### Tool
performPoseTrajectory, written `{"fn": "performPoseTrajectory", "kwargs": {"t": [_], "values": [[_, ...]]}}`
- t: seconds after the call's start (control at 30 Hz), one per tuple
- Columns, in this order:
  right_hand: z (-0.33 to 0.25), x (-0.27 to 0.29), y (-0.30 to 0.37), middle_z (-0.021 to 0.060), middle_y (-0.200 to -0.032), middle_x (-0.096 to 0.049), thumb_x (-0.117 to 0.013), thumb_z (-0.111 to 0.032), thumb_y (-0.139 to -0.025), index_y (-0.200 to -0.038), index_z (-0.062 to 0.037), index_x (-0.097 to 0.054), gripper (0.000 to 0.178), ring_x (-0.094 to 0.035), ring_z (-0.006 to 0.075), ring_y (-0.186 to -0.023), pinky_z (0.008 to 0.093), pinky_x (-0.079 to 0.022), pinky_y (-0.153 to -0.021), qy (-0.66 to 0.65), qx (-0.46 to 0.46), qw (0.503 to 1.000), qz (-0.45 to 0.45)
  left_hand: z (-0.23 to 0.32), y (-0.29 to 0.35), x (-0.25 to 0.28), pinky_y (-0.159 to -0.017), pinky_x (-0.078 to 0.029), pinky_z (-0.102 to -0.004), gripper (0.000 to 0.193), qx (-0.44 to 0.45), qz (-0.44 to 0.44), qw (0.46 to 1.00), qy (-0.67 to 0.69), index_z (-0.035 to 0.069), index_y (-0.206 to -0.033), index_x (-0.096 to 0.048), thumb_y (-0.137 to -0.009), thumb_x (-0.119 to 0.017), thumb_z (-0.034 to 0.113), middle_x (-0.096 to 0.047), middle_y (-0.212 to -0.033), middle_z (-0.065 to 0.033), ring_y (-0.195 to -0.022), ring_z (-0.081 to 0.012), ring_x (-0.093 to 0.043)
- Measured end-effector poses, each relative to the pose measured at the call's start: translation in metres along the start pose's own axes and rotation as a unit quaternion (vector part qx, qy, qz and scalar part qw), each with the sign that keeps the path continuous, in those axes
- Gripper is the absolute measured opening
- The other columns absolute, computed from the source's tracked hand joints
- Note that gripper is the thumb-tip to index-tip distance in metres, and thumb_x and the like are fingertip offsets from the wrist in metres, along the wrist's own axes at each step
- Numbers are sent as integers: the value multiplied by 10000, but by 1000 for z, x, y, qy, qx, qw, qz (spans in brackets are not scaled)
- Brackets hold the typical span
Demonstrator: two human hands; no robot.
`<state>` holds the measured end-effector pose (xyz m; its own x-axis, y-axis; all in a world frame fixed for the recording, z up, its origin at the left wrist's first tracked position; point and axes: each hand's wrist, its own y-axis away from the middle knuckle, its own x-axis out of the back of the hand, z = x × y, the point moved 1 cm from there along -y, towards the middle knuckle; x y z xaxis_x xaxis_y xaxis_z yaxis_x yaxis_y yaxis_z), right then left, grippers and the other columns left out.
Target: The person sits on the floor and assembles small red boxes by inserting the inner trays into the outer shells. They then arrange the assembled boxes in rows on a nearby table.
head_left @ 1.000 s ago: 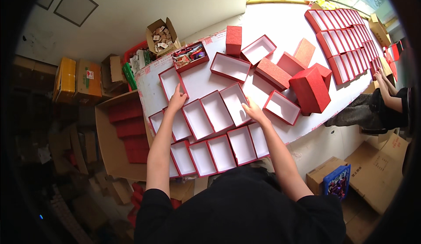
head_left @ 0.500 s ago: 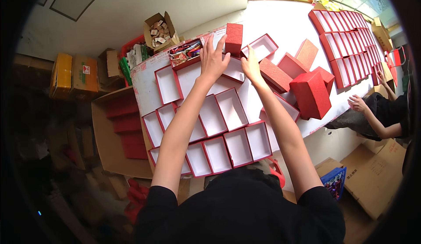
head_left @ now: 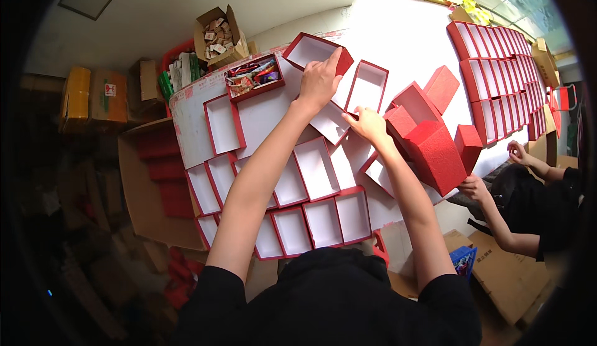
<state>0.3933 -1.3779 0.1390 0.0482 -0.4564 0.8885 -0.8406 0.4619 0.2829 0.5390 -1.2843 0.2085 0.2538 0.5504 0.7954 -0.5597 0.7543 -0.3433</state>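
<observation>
My left hand (head_left: 320, 82) is closed on the near right end of a red box (head_left: 308, 52) with a white inside, held tilted at the table's far side. My right hand (head_left: 368, 126) has its fingers bent at the near end of another open red box (head_left: 368, 86), thumb and forefinger close together at its rim. A third white-lined box (head_left: 329, 123) lies partly under my hands. To the left, a red box with colourful wrapped packets (head_left: 255, 75) sits on the white table (head_left: 261, 119). Rows of open red boxes (head_left: 320, 162) lie under my forearms.
Several red boxes (head_left: 435, 156) are heaped at right, a co-worker's hand (head_left: 474, 188) at one. Rows of red boxes (head_left: 494, 78) line the far right. A carton of small pieces (head_left: 217, 35) stands at back left, a large carton (head_left: 140, 190) beside the table's left edge.
The red box by my left hand has gone from upright to tilted, its white inside showing. My right hand moved nearer; the box beside it turned. The co-worker's hand reached the heap.
</observation>
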Motion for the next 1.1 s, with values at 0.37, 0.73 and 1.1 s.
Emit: {"fn": "performPoseTrajectory", "kwargs": {"t": [0.37, 0.73, 1.1], "values": [[34, 43, -2, 186, -736, -617, -485, -701, -669, -730, -4, -636, 716, -598, 313, -766, 415, -411, -762, 163, 7, 954, -251, 42, 59, -68, -955, -256, -482, 116, -19, -55, 993, -106, 115, -806, -582, -701, -550, 76, -596, -765, -18, -879, -181, -524], [62, 60, -1, 51, -1086, -557, -533, -346, -790, -958, -131, -628, 290, -404, 263, -1137, 542, -195, -986, 199, 21, 967, -158, 76, 63, -93, -768, -355, -437, 334, 131, -71, 984, 97, 94, -1079, -528, -755, -471, 34, -621, -916, -88, -785, -244, -599], [90, 50, 24, 49, -1155, -509, -494, -255, -821, -898, -138, -648, 208, -380, 255, -1162, 469, -277, -953, 283, 182, 938, -79, 62, 125, -80, -943, -204, -537, 632, 83, -59, 987, -125, 220, -1275, -371, -692, -538, 45, -395, -1071, -78, -901, -247, -417]]}}
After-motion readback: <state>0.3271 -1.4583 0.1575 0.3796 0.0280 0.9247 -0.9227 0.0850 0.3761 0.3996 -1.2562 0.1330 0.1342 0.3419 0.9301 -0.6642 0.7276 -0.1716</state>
